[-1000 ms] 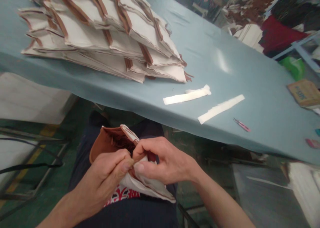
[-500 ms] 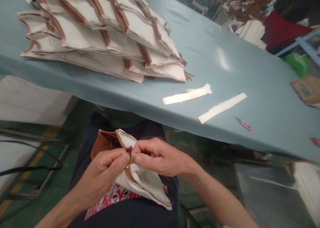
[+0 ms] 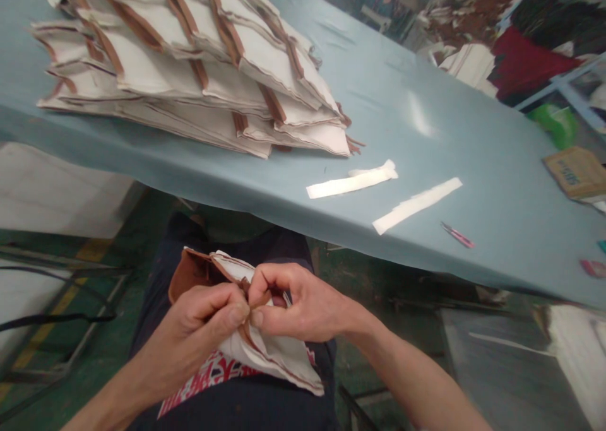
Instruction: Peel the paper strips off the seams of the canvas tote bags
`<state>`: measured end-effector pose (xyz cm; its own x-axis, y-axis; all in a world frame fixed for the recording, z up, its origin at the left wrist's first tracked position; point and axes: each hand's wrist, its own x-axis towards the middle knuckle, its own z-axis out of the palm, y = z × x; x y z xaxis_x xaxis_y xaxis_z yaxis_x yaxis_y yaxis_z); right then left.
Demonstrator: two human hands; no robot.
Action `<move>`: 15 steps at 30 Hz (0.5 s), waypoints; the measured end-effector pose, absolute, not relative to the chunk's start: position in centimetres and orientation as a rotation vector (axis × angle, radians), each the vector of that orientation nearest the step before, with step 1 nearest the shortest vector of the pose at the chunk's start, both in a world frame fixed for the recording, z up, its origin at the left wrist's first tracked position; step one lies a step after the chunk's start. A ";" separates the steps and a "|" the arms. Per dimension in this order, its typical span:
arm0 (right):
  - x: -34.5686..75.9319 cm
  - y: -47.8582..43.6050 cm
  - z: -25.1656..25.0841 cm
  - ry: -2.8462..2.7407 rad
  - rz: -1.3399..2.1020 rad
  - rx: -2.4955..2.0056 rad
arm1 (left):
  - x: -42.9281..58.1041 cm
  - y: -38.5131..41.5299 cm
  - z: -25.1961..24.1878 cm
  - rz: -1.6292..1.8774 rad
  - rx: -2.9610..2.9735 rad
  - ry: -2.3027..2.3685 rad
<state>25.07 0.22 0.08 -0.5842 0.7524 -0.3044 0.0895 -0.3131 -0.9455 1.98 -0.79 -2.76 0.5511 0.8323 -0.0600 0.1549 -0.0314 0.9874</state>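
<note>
On my lap lies a white cloth pouch (image 3: 288,358) with brown trim, its brown side folded open at the upper left. My left hand (image 3: 213,317) pinches the pouch at its brown edge between thumb and forefinger. Right beside it, fingertips nearly touching, my right hand (image 3: 300,301) is closed in a pinch at the same edge. The exact bit between the right fingertips is too small to make out. The part of the pouch under both hands is hidden.
A large pile of similar white and brown pieces (image 3: 227,96) lies on the blue-covered table (image 3: 379,103). Near its front edge are a white strip (image 3: 353,182), another white strip (image 3: 416,205) and pink-handled snips (image 3: 457,234). A cardboard box (image 3: 575,172) sits farther right.
My right fingers have arched up a little, opening a gap between forefinger and thumb behind the pinch. The pouch has shifted slightly left; both hands stay at its brown edge.
</note>
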 end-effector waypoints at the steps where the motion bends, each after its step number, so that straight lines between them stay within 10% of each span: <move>1: 25.3 0.3 0.2 -1.492 1.969 -1.075 | 2.0 -0.7 -2.3 0.672 1.547 0.855; 15: 24.6 0.4 0.0 -2.175 0.956 -0.945 | 1.7 -2.2 -1.5 0.717 1.962 0.902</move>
